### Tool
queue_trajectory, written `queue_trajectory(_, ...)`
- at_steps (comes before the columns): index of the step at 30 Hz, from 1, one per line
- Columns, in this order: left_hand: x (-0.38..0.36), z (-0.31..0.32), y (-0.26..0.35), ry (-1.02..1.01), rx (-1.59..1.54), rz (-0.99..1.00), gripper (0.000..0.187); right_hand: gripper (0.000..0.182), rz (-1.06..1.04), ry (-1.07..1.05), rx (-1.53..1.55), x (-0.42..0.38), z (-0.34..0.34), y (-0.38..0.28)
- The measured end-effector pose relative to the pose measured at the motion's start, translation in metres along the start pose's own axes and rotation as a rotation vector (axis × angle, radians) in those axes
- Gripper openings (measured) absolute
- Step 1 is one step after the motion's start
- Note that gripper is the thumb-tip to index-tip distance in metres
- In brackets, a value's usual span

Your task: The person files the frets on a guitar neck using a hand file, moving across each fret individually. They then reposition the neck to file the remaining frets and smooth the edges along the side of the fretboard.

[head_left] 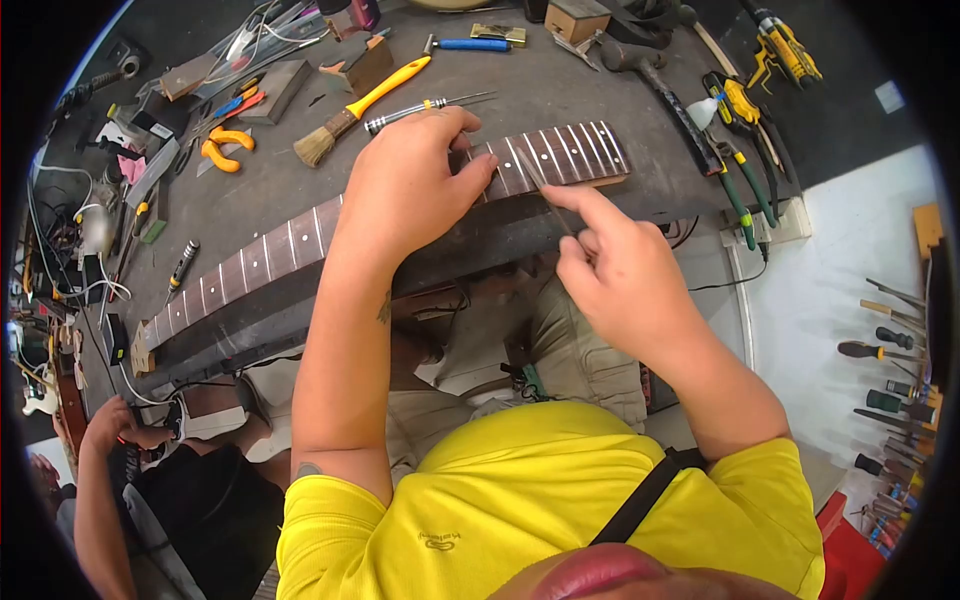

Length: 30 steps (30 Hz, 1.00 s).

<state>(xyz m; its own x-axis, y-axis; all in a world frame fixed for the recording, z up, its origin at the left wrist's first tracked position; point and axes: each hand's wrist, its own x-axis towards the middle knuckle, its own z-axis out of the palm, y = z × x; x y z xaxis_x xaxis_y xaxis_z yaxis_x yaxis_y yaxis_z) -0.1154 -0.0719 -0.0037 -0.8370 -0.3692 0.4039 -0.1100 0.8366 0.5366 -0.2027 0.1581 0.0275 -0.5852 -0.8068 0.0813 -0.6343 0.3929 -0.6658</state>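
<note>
A long fretted guitar neck [265, 258] lies along the front edge of the dark workbench. My left hand [425, 165] rests across the neck, its fingers curled over the fretboard and its thumb bent down onto it. To its right, my right hand [610, 250] holds a thin metal file [532, 168] between thumb and fingers. The file's tip lies over the frets near the wide end of the neck. What the left fingertips touch on the far side is hidden.
Behind the neck lie a brush [385, 88], a screwdriver [415, 112], orange-handled pliers [228, 148] and a blue-handled hammer [470, 44]. A black-handled hammer [680, 110] and green-handled cutters [740, 195] lie right. Another person's arm [100, 480] shows lower left.
</note>
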Motion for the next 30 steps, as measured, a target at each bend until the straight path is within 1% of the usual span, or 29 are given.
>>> queue_trajectory(1, 0.001, 0.0, -0.002, 0.002, 0.001, -0.007, 0.039, 0.035, 0.092, -0.073, 0.03, -0.003, -0.004, -0.002)
queue_trajectory(2, 0.002, 0.0, -0.004, -0.004, 0.0, -0.002, 0.039, 0.035, 0.016, -0.019, 0.012, 0.004, 0.0, 0.002)
queue_trajectory(3, 0.002, 0.003, -0.003, -0.015, -0.006, 0.005, 0.038, 0.035, 0.032, -0.02, 0.014, 0.014, 0.006, 0.007)
queue_trajectory(5, 0.003, 0.003, 0.0, -0.031, -0.015, -0.019, 0.038, 0.036, -0.055, 0.045, 0.086, 0.04, 0.015, 0.013)
queue_trajectory(7, 0.003, 0.0, 0.002, -0.044, -0.014, -0.051, 0.038, 0.035, -0.089, 0.065, 0.036, 0.037, 0.013, 0.01)
queue_trajectory(9, 0.001, -0.001, 0.002, -0.036, -0.019, -0.038, 0.039, 0.036, -0.028, -0.015, 0.033, 0.015, 0.003, 0.006)
queue_trajectory(10, 0.002, -0.002, 0.0, -0.029, -0.015, -0.043, 0.039, 0.036, -0.037, -0.019, 0.033, 0.009, -0.002, 0.002)
queue_trajectory(12, 0.0, 0.0, -0.002, -0.002, -0.009, 0.005, 0.039, 0.037, 0.151, -0.146, 0.067, -0.002, -0.009, -0.003)
queue_trajectory(13, 0.0, 0.002, -0.003, -0.009, -0.012, 0.003, 0.039, 0.037, 0.158, -0.149, 0.069, 0.004, -0.004, 0.001)
queue_trajectory(15, 0.003, 0.004, -0.002, -0.024, -0.03, -0.039, 0.038, 0.037, -0.042, 0.022, 0.072, 0.027, 0.01, 0.01)
queue_trajectory(16, 0.003, 0.003, -0.001, -0.021, -0.003, -0.027, 0.038, 0.036, 0.012, -0.006, 0.125, 0.037, 0.011, 0.006)
queue_trajectory(19, 0.002, 0.0, 0.002, -0.028, -0.01, -0.045, 0.038, 0.036, 0.02, -0.012, 0.136, 0.036, 0.01, 0.002)
queue_trajectory(20, 0.001, 0.0, 0.001, -0.025, -0.006, -0.049, 0.038, 0.036, 0.015, -0.015, 0.137, 0.026, 0.012, 0.003)
queue_trajectory(22, 0.0, 0.0, 0.0, 0.003, -0.01, -0.022, 0.038, 0.043, 0.008, 0.017, 0.119, -0.005, 0.013, 0.007)
queue_trajectory(25, 0.0, 0.001, -0.001, 0.012, -0.035, -0.01, 0.038, 0.043, -0.031, 0.02, 0.102, -0.007, 0.012, 0.008)
queue_trajectory(26, -0.001, 0.003, -0.002, -0.003, -0.039, -0.009, 0.038, 0.042, -0.055, 0.043, 0.091, 0.007, 0.015, 0.011)
queue_trajectory(28, 0.002, 0.003, -0.003, -0.01, -0.003, -0.005, 0.038, 0.042, -0.038, 0.058, 0.102, 0.039, 0.023, 0.01)
queue_trajectory(30, 0.002, 0.0, 0.001, -0.017, -0.013, -0.018, 0.038, 0.042, -0.056, 0.076, 0.108, 0.047, 0.027, 0.011)
